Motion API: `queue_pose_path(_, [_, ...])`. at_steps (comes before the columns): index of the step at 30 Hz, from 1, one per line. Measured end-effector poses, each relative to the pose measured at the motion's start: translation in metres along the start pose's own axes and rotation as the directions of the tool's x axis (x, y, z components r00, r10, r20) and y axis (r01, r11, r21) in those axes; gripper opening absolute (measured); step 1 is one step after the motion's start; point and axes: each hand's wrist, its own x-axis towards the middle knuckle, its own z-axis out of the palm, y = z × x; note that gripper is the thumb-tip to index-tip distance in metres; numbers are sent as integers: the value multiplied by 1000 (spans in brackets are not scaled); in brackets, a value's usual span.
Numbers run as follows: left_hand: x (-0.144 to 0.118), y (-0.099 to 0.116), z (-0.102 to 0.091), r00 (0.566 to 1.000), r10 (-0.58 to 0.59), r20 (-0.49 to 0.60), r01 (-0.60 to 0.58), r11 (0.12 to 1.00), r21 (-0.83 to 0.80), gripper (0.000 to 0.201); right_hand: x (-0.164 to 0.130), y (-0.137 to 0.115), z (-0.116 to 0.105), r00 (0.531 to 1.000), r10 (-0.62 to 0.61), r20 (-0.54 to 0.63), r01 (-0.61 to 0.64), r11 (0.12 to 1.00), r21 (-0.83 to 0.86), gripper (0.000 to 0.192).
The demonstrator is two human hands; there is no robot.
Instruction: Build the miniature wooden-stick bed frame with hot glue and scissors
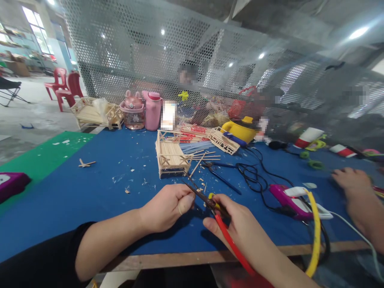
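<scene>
Red-handled cutters point(207, 198) in right hand point(240, 226), left fingers point(186, 204) beside blades

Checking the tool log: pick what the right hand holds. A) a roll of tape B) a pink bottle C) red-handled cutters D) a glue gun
C: the right hand grips red-handled cutters, blades pointing toward the left hand; the glue gun lies apart on the blue table.

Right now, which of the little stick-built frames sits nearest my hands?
The open box frame on the blue mat, just beyond your left hand; the ladder-like frame and bed-shaped frame lie farther back.
</scene>
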Motion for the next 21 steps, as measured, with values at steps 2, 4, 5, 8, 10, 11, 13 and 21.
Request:
queue_pose_path(2, [0,-1,1,1000,18,16,-19,1000,10,27,-1,0,1,998,-60,27,60,998,-12,20])
queue_pose_path(4, [-1,-1,1,998,53,18,-54,998,44,28,-3,0,-1,994,-103,36,104,995,-8,18])
queue_pose_path(5, [-2,0,0,997,70,16,-71,995,68,28,-4,-1,-2,992,-120,37,121,993,-5,18])
queue_pose_path(8, [-3,3,-3,993,115,28,-117,984,135,28,-6,-2,-4,985,-167,44,167,986,-11,19])
queue_pose_path(10, [-3,6,-4,990,137,37,-141,974,176,28,-5,-3,-6,981,-185,53,187,982,-30,20])
queue_pose_path(11, [-4,7,-4,989,146,35,-150,970,191,29,-5,-3,-7,979,-192,61,195,980,-38,21])
queue_pose_path(13, [-4,9,-3,988,152,23,-154,967,204,32,-3,-2,-8,978,-192,77,197,979,-59,21])
queue_pose_path(21, [-3,8,4,995,72,-65,-62,987,147,35,-5,4,-9,986,-125,113,138,983,-119,22])
